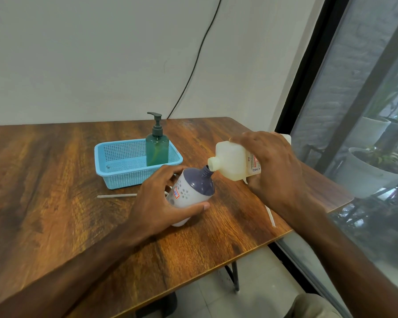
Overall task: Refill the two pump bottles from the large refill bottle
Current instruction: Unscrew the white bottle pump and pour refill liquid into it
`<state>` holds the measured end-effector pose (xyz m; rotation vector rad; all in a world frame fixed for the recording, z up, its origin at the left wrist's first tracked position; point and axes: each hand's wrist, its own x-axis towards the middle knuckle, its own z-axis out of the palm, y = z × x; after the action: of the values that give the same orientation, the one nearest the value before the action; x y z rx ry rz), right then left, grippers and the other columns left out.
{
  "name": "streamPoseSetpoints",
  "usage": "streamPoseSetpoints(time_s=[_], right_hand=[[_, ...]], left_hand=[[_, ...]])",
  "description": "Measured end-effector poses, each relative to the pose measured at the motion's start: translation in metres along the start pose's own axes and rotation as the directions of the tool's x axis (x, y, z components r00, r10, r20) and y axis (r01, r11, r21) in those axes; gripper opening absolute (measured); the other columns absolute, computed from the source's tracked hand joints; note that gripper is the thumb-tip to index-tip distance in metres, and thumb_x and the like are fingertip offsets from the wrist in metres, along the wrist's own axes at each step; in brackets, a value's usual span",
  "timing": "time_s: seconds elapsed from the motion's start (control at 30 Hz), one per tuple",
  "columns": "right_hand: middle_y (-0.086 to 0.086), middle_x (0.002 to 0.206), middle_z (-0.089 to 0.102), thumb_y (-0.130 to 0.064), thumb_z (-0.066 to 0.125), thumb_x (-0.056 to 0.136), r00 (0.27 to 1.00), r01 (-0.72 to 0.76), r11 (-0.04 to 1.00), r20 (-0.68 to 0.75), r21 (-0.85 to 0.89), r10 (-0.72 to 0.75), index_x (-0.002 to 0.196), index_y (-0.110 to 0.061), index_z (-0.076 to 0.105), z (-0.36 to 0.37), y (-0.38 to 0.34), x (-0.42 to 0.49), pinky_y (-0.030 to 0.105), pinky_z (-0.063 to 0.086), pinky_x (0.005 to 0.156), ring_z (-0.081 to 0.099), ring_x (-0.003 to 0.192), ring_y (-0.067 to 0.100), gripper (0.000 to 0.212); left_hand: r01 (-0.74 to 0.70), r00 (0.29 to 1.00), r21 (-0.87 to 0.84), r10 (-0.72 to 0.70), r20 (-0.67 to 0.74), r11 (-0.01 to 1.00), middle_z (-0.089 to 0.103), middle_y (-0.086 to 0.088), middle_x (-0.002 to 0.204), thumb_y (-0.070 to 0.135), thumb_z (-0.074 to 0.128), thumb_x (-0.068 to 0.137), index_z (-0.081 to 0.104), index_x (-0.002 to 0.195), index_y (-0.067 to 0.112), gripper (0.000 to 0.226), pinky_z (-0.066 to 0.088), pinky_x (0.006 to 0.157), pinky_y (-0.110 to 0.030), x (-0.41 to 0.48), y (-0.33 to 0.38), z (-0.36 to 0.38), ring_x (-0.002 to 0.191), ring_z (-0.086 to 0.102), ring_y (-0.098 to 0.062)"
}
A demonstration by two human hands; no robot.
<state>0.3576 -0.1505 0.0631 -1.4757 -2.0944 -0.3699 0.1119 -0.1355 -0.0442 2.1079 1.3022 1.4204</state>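
Observation:
My left hand (163, 198) grips a white pump bottle with a purple shoulder (193, 187), pump removed, tilted with its open neck pointing up and to the right. My right hand (271, 166) holds the large pale refill bottle (232, 160) on its side, uncapped. Its spout meets the purple bottle's neck. A green pump bottle (157, 145) with a dark pump stands upright in the blue basket (115, 177).
A wooden table (55, 180) carries everything. A thin pump tube (116, 196) lies left of my left hand, and a white tube (270, 216) lies near the right edge. A black cable (193, 65) hangs on the wall. A window with potted plants (372, 166) is at the right.

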Motion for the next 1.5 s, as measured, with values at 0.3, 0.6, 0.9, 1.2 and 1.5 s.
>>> streamPoseSetpoints(time_s=[0.3,0.6,0.9,1.2,1.5], right_hand=[[-0.002,0.142,0.055,-0.022,0.089,0.068,1.000,0.013,1.000,0.001,-0.019,-0.013,0.140,-0.032,0.050,0.0014,0.0021,0.0016,0.050,0.032,0.114,0.044,0.137,0.024,0.082],[-0.001,0.141,0.056,-0.019,0.089,0.067,1.000,0.021,1.000,-0.017,-0.016,-0.022,0.139,-0.032,0.052,0.0001,0.0004,0.0014,0.050,0.030,0.114,0.045,0.136,0.025,0.081],[-0.001,0.141,0.056,-0.019,0.088,0.067,0.999,0.022,0.999,-0.023,-0.024,-0.023,0.139,-0.032,0.052,0.0004,-0.0004,0.0014,0.049,0.029,0.114,0.045,0.136,0.024,0.082],[-0.001,0.141,0.056,-0.019,0.089,0.068,1.000,0.014,1.000,-0.013,-0.021,-0.014,0.139,-0.033,0.052,-0.0003,-0.0015,0.0012,0.049,0.030,0.114,0.044,0.136,0.025,0.082],[-0.002,0.141,0.055,-0.020,0.088,0.068,1.000,0.008,1.000,-0.005,-0.027,-0.009,0.140,-0.034,0.051,-0.0012,-0.0013,0.0021,0.049,0.029,0.114,0.044,0.136,0.024,0.082]], left_hand=[[-0.001,1.000,0.002,0.001,-0.008,1.000,0.060,0.026,0.125,0.081,0.083,0.060,0.055,0.131,0.044,0.085,0.059,0.088,-0.031,0.0001,-0.0004,-0.0005,0.116,0.057,0.007],[-0.004,1.000,0.003,0.004,-0.012,1.000,0.061,0.026,0.124,0.079,0.084,0.060,0.056,0.129,0.043,0.083,0.058,0.088,-0.030,0.0006,0.0008,-0.0007,0.115,0.057,0.007],[0.022,1.000,0.010,-0.022,0.002,1.000,0.061,0.021,0.128,0.082,0.081,0.059,0.056,0.133,0.039,0.090,0.058,0.090,-0.031,0.0001,0.0000,-0.0009,0.117,0.057,0.004],[0.024,1.000,0.003,-0.024,0.004,1.000,0.060,0.023,0.128,0.086,0.078,0.058,0.054,0.132,0.043,0.089,0.058,0.090,-0.029,-0.0008,0.0027,-0.0014,0.117,0.056,0.006],[0.005,1.000,-0.003,-0.005,0.003,1.000,0.054,0.037,0.122,0.086,0.078,0.058,0.051,0.129,0.049,0.084,0.053,0.086,-0.019,-0.0002,0.0040,-0.0027,0.114,0.054,0.013]])
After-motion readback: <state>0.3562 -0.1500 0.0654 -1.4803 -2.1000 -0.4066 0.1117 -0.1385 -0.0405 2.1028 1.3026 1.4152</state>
